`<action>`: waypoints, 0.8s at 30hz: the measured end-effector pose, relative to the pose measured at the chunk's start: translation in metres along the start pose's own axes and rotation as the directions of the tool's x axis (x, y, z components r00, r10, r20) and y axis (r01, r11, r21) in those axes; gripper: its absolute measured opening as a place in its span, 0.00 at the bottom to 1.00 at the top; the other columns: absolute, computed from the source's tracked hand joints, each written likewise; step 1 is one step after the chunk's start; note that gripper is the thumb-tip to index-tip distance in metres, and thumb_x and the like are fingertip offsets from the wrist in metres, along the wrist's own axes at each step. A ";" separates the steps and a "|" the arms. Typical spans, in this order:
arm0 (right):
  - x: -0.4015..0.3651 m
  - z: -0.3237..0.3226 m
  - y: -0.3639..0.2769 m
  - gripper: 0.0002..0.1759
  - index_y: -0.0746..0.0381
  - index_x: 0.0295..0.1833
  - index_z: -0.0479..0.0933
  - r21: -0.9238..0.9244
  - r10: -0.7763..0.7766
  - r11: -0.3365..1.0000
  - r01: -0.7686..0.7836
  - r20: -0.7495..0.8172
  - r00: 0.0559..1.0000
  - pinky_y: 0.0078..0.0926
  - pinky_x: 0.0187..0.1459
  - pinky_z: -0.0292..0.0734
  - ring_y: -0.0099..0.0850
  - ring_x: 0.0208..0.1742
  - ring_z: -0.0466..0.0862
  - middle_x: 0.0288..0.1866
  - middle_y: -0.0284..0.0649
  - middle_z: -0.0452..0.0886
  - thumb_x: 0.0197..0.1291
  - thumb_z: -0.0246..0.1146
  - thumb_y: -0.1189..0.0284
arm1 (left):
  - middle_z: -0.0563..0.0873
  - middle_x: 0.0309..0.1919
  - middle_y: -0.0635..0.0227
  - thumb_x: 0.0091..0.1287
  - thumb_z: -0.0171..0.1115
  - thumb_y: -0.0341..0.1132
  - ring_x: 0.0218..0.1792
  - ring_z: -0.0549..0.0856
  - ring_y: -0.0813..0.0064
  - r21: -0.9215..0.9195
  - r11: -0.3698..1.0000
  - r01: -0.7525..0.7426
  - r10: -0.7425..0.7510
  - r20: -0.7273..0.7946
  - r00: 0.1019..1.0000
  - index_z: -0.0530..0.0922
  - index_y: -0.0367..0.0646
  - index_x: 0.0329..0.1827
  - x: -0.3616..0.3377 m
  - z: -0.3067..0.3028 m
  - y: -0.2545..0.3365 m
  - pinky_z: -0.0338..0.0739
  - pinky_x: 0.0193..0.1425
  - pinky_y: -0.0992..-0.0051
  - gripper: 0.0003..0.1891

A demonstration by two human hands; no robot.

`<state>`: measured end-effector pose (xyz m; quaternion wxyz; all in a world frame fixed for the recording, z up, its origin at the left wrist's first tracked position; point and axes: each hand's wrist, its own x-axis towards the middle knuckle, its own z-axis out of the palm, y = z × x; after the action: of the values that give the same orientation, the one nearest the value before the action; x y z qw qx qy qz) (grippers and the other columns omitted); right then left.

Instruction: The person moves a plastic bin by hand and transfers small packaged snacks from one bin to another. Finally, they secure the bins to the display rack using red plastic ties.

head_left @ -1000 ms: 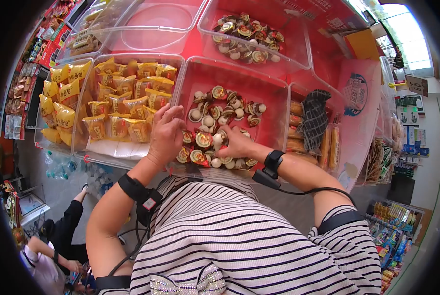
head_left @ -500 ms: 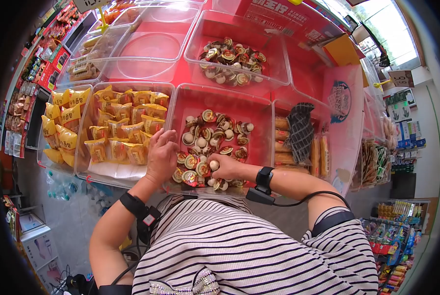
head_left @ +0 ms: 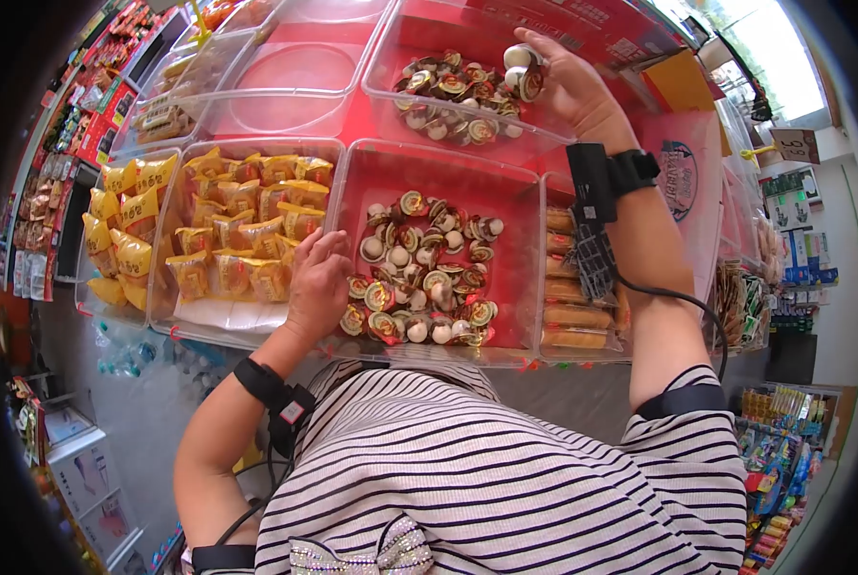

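Observation:
My right hand (head_left: 574, 88) is raised over the right side of the far clear bin (head_left: 462, 113). Its fingers are closed on a few small packaged sweets (head_left: 519, 69) with white domes and brown and gold wrappers. More such sweets (head_left: 443, 91) lie heaped in that far bin. In the near clear bin (head_left: 520, 235), loose sweets (head_left: 414, 297) of the same kind are spread over the red bottom. My left hand (head_left: 320, 283) rests at this bin's left rim, fingers loosely bent and slightly apart, with nothing visible in them.
Yellow-wrapped packets (head_left: 247, 225) fill a bin to the left, with another bin of yellow packets (head_left: 127, 225) beyond. To the right, long packaged rolls (head_left: 568, 292) lie partly under a dark mesh piece (head_left: 594, 264). A white printed panel (head_left: 683, 182) stands beside them.
My right hand has moved from the near bin, up and right, to above the far bin, carrying sweets. My left hand has barely moved at the rim.

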<state>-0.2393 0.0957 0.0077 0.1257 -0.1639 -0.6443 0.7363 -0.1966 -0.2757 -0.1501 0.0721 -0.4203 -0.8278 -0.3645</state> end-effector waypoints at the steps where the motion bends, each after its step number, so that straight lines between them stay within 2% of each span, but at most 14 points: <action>1: 0.004 -0.001 0.006 0.15 0.59 0.56 0.76 -0.256 -0.137 0.960 0.109 -0.094 0.986 0.30 0.44 0.80 0.27 0.51 0.79 0.49 0.38 0.80 0.68 0.56 0.67 | 0.79 0.53 0.59 0.50 0.56 0.20 0.60 0.71 0.55 0.001 1.000 0.013 -0.013 0.000 1.000 0.77 0.41 0.28 -0.001 0.000 -0.001 0.63 0.68 0.60 0.07; 2: 0.006 -0.004 0.013 0.14 0.60 0.55 0.78 -0.501 -0.286 0.846 0.180 -0.143 0.947 0.26 0.45 0.78 0.25 0.53 0.78 0.50 0.37 0.80 0.68 0.56 0.68 | 0.79 0.53 0.60 0.50 0.56 0.20 0.60 0.71 0.54 0.003 1.000 0.016 -0.016 -0.001 1.000 0.77 0.42 0.28 -0.003 0.000 -0.001 0.63 0.67 0.60 0.07; 3: 0.003 0.001 0.020 0.12 0.60 0.52 0.80 -0.392 -0.360 0.865 0.313 -0.050 0.932 0.22 0.49 0.75 0.24 0.54 0.78 0.50 0.36 0.81 0.66 0.59 0.69 | 0.78 0.53 0.60 0.50 0.56 0.20 0.61 0.71 0.54 0.006 1.000 0.021 -0.020 -0.003 1.000 0.78 0.42 0.29 -0.004 0.001 -0.002 0.63 0.67 0.60 0.07; 6: -0.060 0.068 0.042 0.13 0.60 0.51 0.80 -0.387 -0.144 0.877 0.284 0.350 0.925 0.23 0.52 0.73 0.24 0.54 0.78 0.50 0.36 0.82 0.62 0.62 0.69 | 0.78 0.54 0.61 0.50 0.56 0.21 0.61 0.70 0.53 0.010 0.999 0.034 -0.034 -0.001 0.999 0.78 0.42 0.29 -0.002 0.002 -0.004 0.63 0.67 0.60 0.07; 8: -0.088 0.094 0.087 0.16 0.61 0.51 0.79 -0.521 0.120 0.781 0.343 0.665 0.737 0.27 0.54 0.72 0.30 0.53 0.79 0.49 0.39 0.82 0.58 0.66 0.68 | 0.78 0.54 0.62 0.50 0.57 0.21 0.61 0.70 0.53 0.015 0.999 0.036 -0.036 0.009 0.999 0.78 0.42 0.29 -0.003 0.000 -0.003 0.63 0.67 0.60 0.07; 9: -0.101 0.105 0.109 0.22 0.63 0.53 0.77 -0.567 0.213 0.659 0.495 0.771 0.600 0.31 0.55 0.72 0.39 0.53 0.79 0.49 0.45 0.81 0.54 0.69 0.65 | 0.78 0.54 0.62 0.50 0.57 0.21 0.61 0.70 0.53 0.019 0.999 0.038 -0.038 0.013 0.999 0.78 0.43 0.29 -0.002 -0.001 -0.003 0.63 0.67 0.60 0.07; 10: -0.109 0.110 0.146 0.29 0.62 0.55 0.75 -0.588 0.312 0.639 0.496 0.788 0.531 0.37 0.56 0.71 0.45 0.53 0.78 0.49 0.50 0.79 0.49 0.71 0.61 | 0.78 0.54 0.62 0.50 0.57 0.21 0.62 0.70 0.53 0.023 0.999 0.037 -0.038 0.012 0.999 0.78 0.43 0.29 -0.001 -0.001 -0.003 0.63 0.67 0.60 0.07; 12: -0.129 0.128 0.183 0.36 0.63 0.58 0.72 -0.641 0.389 0.559 0.526 0.763 0.516 0.39 0.52 0.73 0.45 0.51 0.79 0.49 0.51 0.79 0.46 0.72 0.57 | 0.79 0.54 0.62 0.49 0.57 0.21 0.62 0.70 0.53 0.007 0.999 0.053 -0.053 0.009 0.999 0.78 0.42 0.29 -0.002 0.000 -0.003 0.63 0.67 0.60 0.07; 14: -0.134 0.139 0.220 0.39 0.63 0.57 0.71 -0.643 0.453 0.625 0.443 0.761 0.464 0.41 0.49 0.74 0.46 0.48 0.79 0.47 0.51 0.79 0.41 0.74 0.52 | 0.79 0.54 0.62 0.49 0.57 0.21 0.62 0.69 0.53 0.001 0.998 0.066 -0.066 0.011 0.998 0.79 0.42 0.29 -0.001 0.001 -0.003 0.63 0.67 0.60 0.07; 16: -0.149 0.147 0.214 0.42 0.63 0.55 0.70 -0.723 0.445 0.480 0.497 0.689 0.573 0.41 0.47 0.75 0.46 0.46 0.80 0.46 0.50 0.79 0.36 0.75 0.50 | 0.79 0.54 0.62 0.48 0.58 0.22 0.62 0.70 0.53 0.001 0.997 0.071 -0.071 0.006 0.997 0.79 0.42 0.29 -0.002 0.000 -0.002 0.63 0.67 0.60 0.07; 17: -0.152 0.146 0.220 0.43 0.63 0.53 0.71 -0.724 0.430 0.472 0.503 0.687 0.586 0.42 0.50 0.74 0.46 0.48 0.79 0.47 0.49 0.79 0.34 0.75 0.48 | 0.79 0.53 0.62 0.48 0.59 0.22 0.62 0.70 0.53 0.011 0.997 0.073 -0.073 0.013 0.997 0.79 0.41 0.29 -0.001 0.000 -0.002 0.64 0.66 0.60 0.07; 18: -0.154 0.147 0.218 0.43 0.64 0.54 0.70 -0.737 0.463 0.417 0.531 0.676 0.574 0.44 0.52 0.73 0.47 0.53 0.76 0.48 0.49 0.79 0.35 0.74 0.47 | 0.79 0.53 0.63 0.48 0.59 0.21 0.62 0.70 0.53 0.002 0.998 0.067 -0.067 0.013 0.998 0.79 0.41 0.29 -0.001 0.000 -0.002 0.64 0.66 0.60 0.07; 20: -0.154 0.146 0.226 0.44 0.61 0.56 0.70 -0.757 0.478 0.455 0.469 0.652 0.589 0.46 0.53 0.71 0.49 0.57 0.73 0.51 0.49 0.78 0.37 0.73 0.45 | 0.79 0.53 0.63 0.48 0.59 0.21 0.62 0.70 0.54 -0.015 0.998 0.059 -0.059 0.016 0.998 0.79 0.41 0.29 0.001 -0.001 -0.001 0.64 0.66 0.60 0.07; 24: -0.159 0.153 0.225 0.44 0.59 0.59 0.73 -0.807 0.564 0.414 0.422 0.591 0.577 0.43 0.55 0.72 0.48 0.57 0.73 0.52 0.48 0.77 0.38 0.71 0.43 | 0.79 0.54 0.64 0.48 0.58 0.21 0.61 0.70 0.54 0.003 0.998 0.068 -0.068 0.019 0.998 0.78 0.41 0.29 0.001 -0.002 0.002 0.64 0.66 0.61 0.07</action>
<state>-0.1497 -0.1369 -0.1847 -0.3314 0.1208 -0.9007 0.2536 -0.1966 -0.2759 -0.1468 0.0524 -0.3953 -0.8426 -0.3619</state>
